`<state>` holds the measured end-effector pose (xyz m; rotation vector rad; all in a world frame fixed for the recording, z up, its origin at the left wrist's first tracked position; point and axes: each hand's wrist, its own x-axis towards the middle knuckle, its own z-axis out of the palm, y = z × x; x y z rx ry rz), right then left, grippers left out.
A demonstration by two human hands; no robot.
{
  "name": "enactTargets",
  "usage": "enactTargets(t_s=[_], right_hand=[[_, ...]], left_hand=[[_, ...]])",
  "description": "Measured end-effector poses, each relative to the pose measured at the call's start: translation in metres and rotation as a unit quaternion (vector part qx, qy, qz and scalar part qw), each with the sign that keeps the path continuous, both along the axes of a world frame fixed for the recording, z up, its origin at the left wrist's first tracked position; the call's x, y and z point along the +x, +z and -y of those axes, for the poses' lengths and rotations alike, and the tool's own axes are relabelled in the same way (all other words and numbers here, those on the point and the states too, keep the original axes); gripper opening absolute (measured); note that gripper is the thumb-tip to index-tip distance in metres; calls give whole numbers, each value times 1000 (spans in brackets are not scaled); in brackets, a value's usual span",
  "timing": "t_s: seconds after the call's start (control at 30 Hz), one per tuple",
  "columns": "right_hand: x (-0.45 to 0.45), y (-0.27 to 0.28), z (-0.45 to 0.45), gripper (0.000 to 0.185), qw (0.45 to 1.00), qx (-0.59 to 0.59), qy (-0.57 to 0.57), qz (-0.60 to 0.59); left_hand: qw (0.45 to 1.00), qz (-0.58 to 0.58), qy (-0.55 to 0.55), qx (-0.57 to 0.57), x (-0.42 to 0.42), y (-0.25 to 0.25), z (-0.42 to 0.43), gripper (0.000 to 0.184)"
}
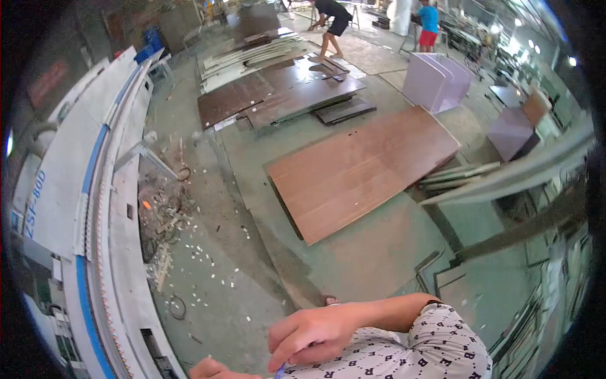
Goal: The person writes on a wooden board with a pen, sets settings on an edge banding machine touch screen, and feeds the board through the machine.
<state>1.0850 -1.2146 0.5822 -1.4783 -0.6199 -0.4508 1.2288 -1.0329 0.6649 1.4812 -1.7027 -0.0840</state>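
My right hand (312,335) is in front of my patterned shirt at the bottom of the head view, its fingers curled closed. A small bit of a thin blue object (281,370) shows beneath its fingertips; its kind is too little in view to name. Low at the bottom edge, my left hand (213,369) shows only in part, and its fingertips are cut off by the frame. Whether it holds anything is hidden. Beyond my hands, a large brown wooden panel (366,167) lies on top of a stack near the floor.
A long white machine marked ZSF-80D (57,183) runs along the left. Scraps and offcuts (167,227) litter the floor beside it. Dark panels (278,95) lie farther back. A person in black (332,19) bends there; another in blue (428,22) stands near a pale cabinet (435,82).
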Motion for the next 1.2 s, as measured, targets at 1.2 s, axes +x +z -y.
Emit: enactTargets(t_s=[1.2], right_hand=[[744,-166,858,29,762,-311,-345,-451]], left_hand=[[707,29,115,698,735,-567,370,26]])
